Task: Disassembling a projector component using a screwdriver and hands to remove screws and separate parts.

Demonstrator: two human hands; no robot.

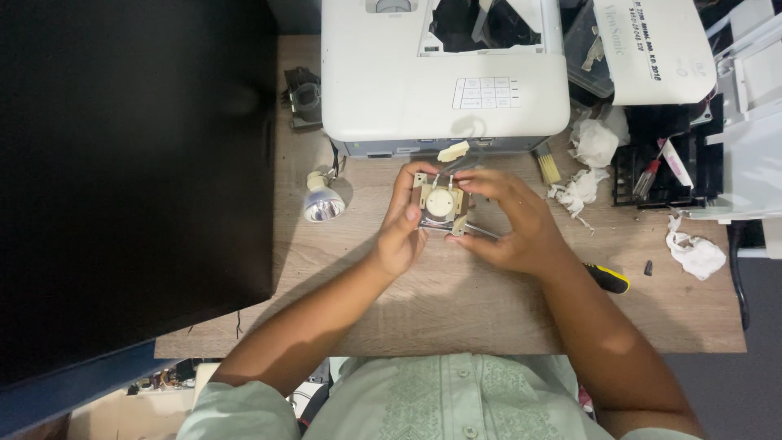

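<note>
both hands [464, 220] hold lamp module [440, 202] | white projector [391, 73] behind | wooden table [456, 310]

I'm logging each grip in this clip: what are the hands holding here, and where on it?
Both hands hold a small beige lamp housing: the left hand at its left edge, the right hand along its right side.

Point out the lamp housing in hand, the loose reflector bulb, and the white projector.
lamp housing [440, 202]: head view, on its round pale centre.
reflector bulb [323, 205]: head view, on its shiny bowl.
white projector [391, 73]: head view, on its bare top cover.
</note>
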